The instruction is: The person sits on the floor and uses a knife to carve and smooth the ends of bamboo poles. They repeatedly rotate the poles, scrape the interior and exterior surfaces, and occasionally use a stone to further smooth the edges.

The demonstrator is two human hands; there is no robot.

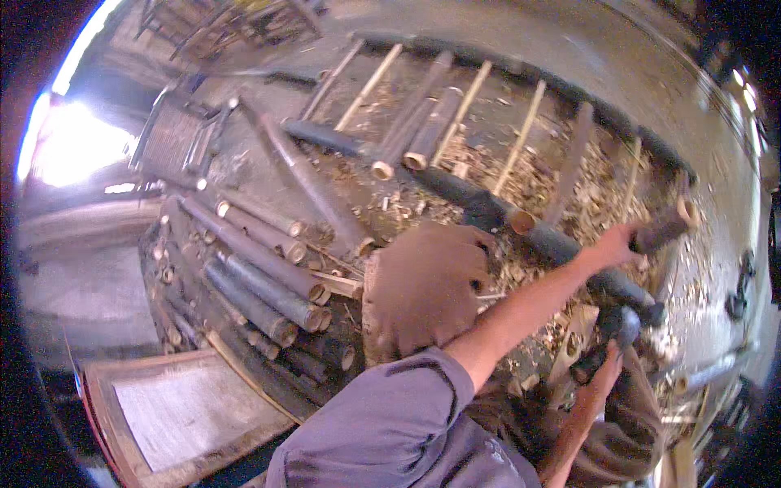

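Note:
My left hand [616,246], arm stretched out to the right, is closed around a short brown bamboo tube [665,227] with a pale cut end. Lower down, my right hand [606,368] grips a dark handheld power tool [620,327] with a rounded grey-blue end; blur hides its exact kind. Between the hands runs the near dark bamboo pole [455,192] of a ladder-like frame on the ground. Thin pale rungs [521,134] and thicker brown bamboo pieces [574,159] link it to the far dark pole [529,71].
Brown-trousered knees [427,289] are beside the frame. Wood shavings [529,171] litter the ground. Cut bamboo poles [260,297] are piled at left, near a wooden-framed panel [191,407]. Two loose bamboo tubes [435,126] lie across the frame; a slatted bamboo piece [175,134] stands farther back.

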